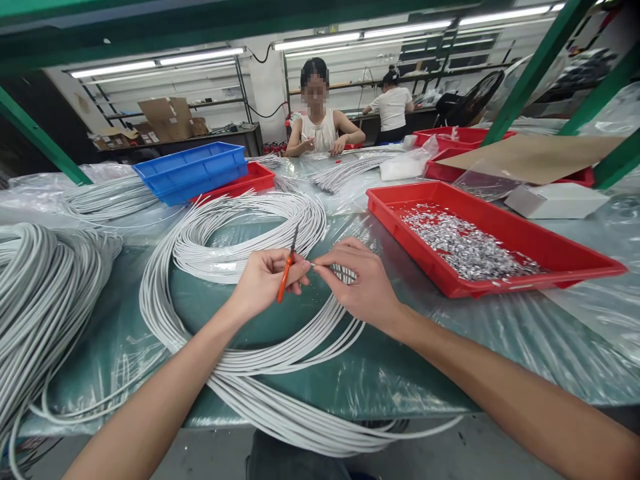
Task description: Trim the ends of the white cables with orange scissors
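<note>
My left hand (273, 277) is closed around a slim tool with an orange handle (285, 277) and a thin dark tip pointing up; its exact kind is unclear. My right hand (361, 277) is closed in a pinch, its thumb and forefinger meeting the left fingertips. A tiny pale piece shows between the fingertips, too small to name. Beneath both hands lies a large coil of light grey cable (165, 313), its strands running under the right hand. A second coil of cable (240, 250) rests just beyond. To the right, a red tray (415, 257) contains many small shiny metal pieces (465, 250).
A thick cable bundle (45, 313) fills the left side. A blue bin (193, 170) sits on a red tray (257, 177) at the back left. Green frame posts (540, 73) slant at the right, near a white box (555, 200). A person (320, 127) sits opposite.
</note>
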`<state>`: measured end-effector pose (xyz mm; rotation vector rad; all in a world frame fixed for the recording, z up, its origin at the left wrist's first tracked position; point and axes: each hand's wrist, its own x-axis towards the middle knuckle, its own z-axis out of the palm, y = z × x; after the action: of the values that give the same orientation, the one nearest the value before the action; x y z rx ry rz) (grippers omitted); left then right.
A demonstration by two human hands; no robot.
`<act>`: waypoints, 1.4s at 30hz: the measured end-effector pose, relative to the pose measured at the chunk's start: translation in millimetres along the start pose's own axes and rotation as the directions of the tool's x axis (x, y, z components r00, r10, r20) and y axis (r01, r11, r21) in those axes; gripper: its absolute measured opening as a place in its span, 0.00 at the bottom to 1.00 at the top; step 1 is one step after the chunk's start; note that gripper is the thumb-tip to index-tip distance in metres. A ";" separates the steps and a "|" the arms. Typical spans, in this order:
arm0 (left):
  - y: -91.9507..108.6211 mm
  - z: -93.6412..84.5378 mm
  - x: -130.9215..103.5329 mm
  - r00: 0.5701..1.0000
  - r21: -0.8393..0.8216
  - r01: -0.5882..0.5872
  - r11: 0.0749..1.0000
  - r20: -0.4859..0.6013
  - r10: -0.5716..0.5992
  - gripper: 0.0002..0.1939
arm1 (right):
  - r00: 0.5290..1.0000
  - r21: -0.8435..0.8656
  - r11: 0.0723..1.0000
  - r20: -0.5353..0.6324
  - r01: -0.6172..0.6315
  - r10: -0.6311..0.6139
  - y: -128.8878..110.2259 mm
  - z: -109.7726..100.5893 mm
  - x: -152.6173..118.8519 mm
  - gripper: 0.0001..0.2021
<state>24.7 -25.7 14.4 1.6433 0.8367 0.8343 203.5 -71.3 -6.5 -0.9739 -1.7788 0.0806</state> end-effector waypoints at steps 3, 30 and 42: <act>-0.3 1.8 -1.2 1.000 -0.035 0.011 0.999 0.017 -0.010 0.16 | 0.998 -0.032 0.998 0.012 0.062 -0.062 0.4 -0.6 -0.8 0.07; 1.9 -5.2 -4.4 0.971 -0.301 0.078 0.950 0.238 -0.004 0.13 | 0.992 0.310 0.947 -0.064 -0.081 0.105 -12.4 2.1 -3.1 0.04; -1.0 -2.3 -1.7 0.992 -0.061 -0.021 0.998 0.123 0.028 0.13 | 0.931 0.305 0.904 0.298 -0.301 0.210 7.5 4.0 0.2 0.12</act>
<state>21.7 -25.9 13.7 1.6381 0.7004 0.7594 204.4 -64.7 -11.7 -0.9647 -1.7774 0.6970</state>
